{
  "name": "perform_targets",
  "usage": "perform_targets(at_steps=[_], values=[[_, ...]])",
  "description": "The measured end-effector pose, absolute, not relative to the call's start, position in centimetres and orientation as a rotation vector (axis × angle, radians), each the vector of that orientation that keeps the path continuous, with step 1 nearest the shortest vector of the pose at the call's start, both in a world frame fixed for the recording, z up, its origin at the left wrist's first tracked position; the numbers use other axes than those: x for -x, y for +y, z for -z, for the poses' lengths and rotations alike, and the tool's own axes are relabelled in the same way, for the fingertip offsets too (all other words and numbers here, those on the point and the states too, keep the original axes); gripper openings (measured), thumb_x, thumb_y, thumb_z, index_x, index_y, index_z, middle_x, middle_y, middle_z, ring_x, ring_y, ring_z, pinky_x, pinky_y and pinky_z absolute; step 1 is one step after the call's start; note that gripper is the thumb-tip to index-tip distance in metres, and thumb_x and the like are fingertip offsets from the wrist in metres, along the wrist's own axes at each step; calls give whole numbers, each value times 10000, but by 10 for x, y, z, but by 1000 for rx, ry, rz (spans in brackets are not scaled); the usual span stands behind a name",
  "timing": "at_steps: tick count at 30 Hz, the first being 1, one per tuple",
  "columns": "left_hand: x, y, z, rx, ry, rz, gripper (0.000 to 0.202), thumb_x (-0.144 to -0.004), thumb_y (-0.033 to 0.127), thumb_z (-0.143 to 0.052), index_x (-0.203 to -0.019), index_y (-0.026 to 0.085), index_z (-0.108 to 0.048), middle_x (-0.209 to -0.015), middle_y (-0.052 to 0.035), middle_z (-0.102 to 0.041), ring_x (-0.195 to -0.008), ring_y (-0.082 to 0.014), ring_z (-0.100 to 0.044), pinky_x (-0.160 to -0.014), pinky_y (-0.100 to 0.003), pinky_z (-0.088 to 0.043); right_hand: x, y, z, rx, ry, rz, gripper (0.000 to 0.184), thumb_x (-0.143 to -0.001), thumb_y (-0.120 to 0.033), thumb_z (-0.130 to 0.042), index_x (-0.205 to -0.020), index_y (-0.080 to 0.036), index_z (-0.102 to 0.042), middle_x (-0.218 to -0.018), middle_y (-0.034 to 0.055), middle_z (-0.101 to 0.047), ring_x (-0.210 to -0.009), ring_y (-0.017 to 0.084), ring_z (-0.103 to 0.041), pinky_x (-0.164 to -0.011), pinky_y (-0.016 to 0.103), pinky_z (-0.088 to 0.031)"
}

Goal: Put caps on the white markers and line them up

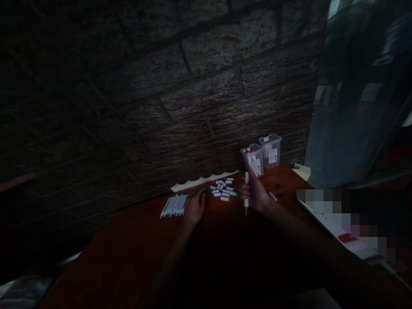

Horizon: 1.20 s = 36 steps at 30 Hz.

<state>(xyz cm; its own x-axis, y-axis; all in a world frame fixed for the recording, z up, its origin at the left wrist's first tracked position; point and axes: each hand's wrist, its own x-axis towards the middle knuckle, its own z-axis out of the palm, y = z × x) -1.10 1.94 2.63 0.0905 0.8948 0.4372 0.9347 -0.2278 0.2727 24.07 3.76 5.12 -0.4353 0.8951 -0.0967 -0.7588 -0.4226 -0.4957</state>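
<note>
My right hand (257, 194) holds a white marker (246, 191) upright, above the dark red table (135, 253). My left hand (195, 207) rests on the table, fingers reaching toward the right end of a row of white markers (174, 205) lying side by side. Between my hands lies a small heap of white marker caps (223, 189) with coloured ends. Behind my right hand stand two clear plastic cups; the nearer cup (254, 159) holds a few markers, the farther cup (271, 150) looks nearly empty.
A dark brick wall (161, 94) rises right behind the table. A pale scalloped strip (206, 179) lies along the table's back edge. A white flat object (341, 229) with a red mark lies at the right. The scene is dim.
</note>
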Motion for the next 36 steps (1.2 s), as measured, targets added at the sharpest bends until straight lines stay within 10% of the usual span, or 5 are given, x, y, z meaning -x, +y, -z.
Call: perform_targets(at_steps=[15,25,36], values=[[14,98,-44,2675,-1653,7,387,-905,261,-422,-1207,253,-663,-1309,-60,-628,-1172,-242,-604,-1015,-365,-457,-237,49,-45,484,-758,-1889,565,-675,-705,-683,-760,-224,-400,-481,-125,-334,-391,35,-208,-384,171,-140],[-11,0,-20,2296,-1831,1106,335,-964,371,-438,-1195,197,-606,-1175,-96,-672,-1103,-224,-623,-994,-377,-488,-240,36,-46,448,-852,-1890,389,-770,-509,-702,-989,-217,-567,-569,-69,-491,-420,53,-310,-392,164,-220],[-40,-23,-14,2721,-1733,1216,349,-939,377,-540,-1230,199,-616,-1069,-50,-720,-950,-175,-676,-900,-276,-521,-259,27,-59,607,-652,-1917,461,-830,-574,-511,-572,-235,-334,-433,-54,-223,-389,89,-208,-352,250,-251]])
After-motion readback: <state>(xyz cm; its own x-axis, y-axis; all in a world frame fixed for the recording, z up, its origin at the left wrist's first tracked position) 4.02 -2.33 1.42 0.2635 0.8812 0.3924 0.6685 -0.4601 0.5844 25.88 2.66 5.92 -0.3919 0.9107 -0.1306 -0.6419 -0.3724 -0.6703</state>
